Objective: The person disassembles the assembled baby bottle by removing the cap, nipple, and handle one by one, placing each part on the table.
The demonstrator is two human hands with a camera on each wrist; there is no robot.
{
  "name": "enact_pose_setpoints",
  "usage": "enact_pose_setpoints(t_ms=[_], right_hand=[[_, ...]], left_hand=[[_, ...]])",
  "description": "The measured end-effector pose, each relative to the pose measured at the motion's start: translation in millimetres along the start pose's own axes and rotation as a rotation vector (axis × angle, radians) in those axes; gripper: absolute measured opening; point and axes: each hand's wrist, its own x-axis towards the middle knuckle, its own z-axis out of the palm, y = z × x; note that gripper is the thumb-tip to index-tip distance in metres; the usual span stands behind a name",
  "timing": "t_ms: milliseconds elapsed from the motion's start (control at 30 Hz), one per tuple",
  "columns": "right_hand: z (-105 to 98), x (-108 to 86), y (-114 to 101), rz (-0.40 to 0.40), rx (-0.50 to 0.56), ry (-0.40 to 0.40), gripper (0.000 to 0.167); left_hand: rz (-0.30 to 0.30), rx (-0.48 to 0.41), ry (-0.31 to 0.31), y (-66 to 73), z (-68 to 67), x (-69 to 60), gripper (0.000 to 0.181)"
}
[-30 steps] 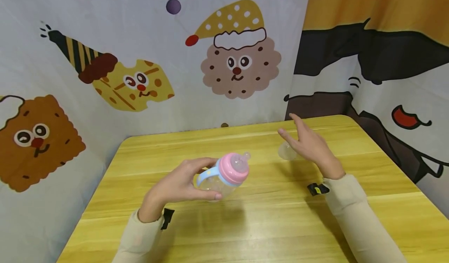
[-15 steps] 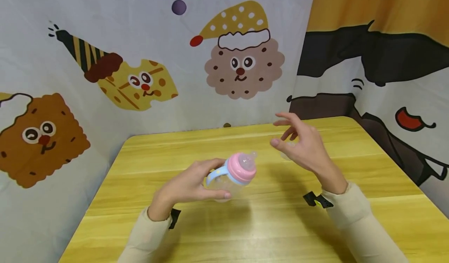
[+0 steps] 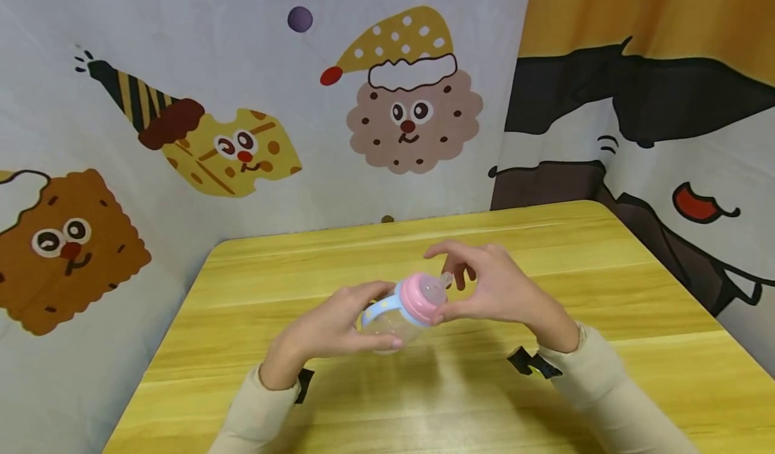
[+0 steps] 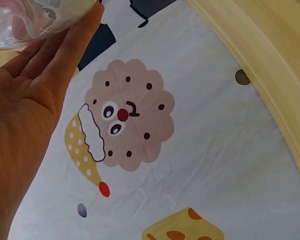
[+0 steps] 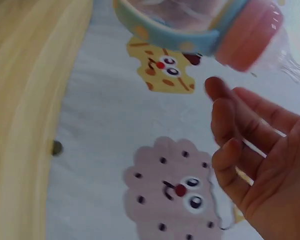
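Above the table, my left hand [image 3: 327,323] grips the clear body of a baby bottle [image 3: 418,296] with pink collar, blue handle and clear nipple, tilted up to the right. The left wrist view shows the bottle's clear base [image 4: 45,15] against the fingers of the left hand [image 4: 30,105]. My right hand [image 3: 502,289] is around the nipple end, thumb tip at the collar's lower edge, fingers bent loosely beyond the nipple. In the right wrist view the fingers of the right hand [image 5: 270,160] stand apart from the pink collar [image 5: 250,35].
The wooden table [image 3: 303,252] reaches back to a white curtain [image 3: 327,192] printed with cartoon snacks. A second printed curtain [image 3: 563,118] hangs at the right. Black pieces [image 3: 533,363] show at both wrists.
My right hand has come left and down from the clear round piece on the table to the nipple end; that piece is no longer visible. The left hand and bottle have shifted slightly right.
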Motion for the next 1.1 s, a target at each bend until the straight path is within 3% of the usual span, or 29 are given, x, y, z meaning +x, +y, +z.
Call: enact_pose_setpoints(t_ms=[133,300,767,1100], right_hand=[[9.0,0.0,2.2,0.0,0.014,-0.046,0.081],[14.7,-0.2,4.1,-0.037,0.024,-0.043,0.074],[21.2,0.4,-0.3,-0.06,0.154,-0.152,0.05],[23.7,3.4,-1.0,-0.093,0.219,-0.19,0.044]], left_hand=[[-0.031,-0.007,-0.018,1.4,3.1,1.7,0.061],[-0.058,-0.02,-0.02,2.7,4.1,1.7,0.063],[-0.037,-0.008,-0.027,0.4,3.3,1.0,0.064],[0.009,0.021,-0.031,-2.7,1.3,-1.2,0.062]])
